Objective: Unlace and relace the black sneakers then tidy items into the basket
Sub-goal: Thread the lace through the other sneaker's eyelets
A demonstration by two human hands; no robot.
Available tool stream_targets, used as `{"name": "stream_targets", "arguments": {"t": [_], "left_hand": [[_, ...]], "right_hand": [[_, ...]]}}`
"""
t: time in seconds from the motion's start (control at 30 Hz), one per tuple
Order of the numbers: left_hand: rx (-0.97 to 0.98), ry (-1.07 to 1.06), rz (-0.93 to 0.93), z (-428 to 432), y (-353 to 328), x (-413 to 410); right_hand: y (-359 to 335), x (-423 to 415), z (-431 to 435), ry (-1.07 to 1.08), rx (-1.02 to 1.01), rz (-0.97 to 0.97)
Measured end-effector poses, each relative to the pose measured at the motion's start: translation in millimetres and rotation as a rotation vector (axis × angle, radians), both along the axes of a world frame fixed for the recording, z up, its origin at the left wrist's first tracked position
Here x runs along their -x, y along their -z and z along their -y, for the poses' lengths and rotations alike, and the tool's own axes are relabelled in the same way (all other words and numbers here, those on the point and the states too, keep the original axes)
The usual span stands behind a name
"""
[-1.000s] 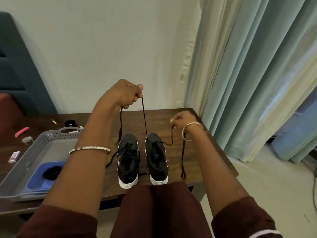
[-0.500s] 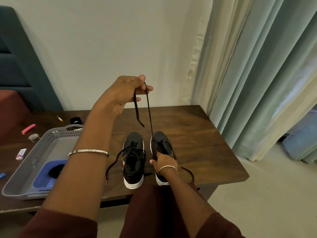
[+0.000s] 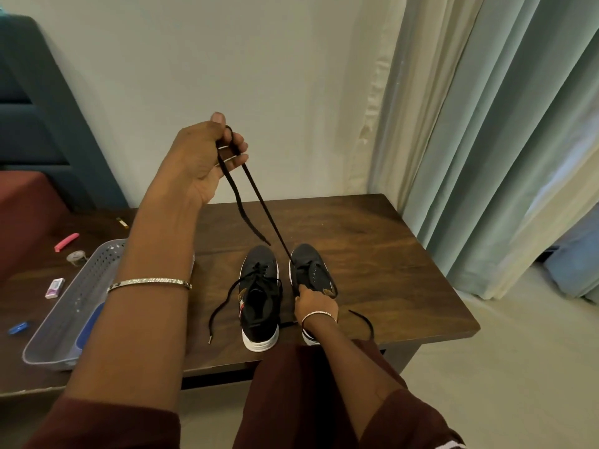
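Black lace (image 3: 265, 209) hangs from our left hand (image 3: 204, 163). We hold that hand up high, with the fingers curled tight round the lace. One end dangles loose under the hand. The other end goes down into the right shoe (image 3: 311, 270). Our right hand (image 3: 316, 303) grips that shoe at its open top, low and close to us. Just left of this hand sits the left shoe (image 3: 259, 296). Far left of both hands is the grey basket (image 3: 77, 293). Both shoes stand on the brown table (image 3: 389, 254).
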State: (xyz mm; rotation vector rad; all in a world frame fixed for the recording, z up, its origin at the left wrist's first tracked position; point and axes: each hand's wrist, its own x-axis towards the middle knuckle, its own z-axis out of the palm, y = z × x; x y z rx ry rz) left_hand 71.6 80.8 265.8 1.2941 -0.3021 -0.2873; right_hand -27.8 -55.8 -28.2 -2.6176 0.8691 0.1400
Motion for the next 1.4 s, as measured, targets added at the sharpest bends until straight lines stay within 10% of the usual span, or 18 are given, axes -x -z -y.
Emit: {"name": "stream_targets", "arguments": {"t": [0.5, 1.0, 1.4], "left_hand": [[-0.151, 0.061, 0.257, -14, -53, 12], [-0.392, 0.15, 0.324, -10, -117, 33], [-0.222, 0.258, 0.306, 12, -157, 50]], "right_hand": [[-34, 0, 23, 0.015, -0.223, -0.023], [-275, 37, 115, 0.104, -0.355, 0.276], [-420, 59, 106, 0.051, -0.47, 0.617]]}}
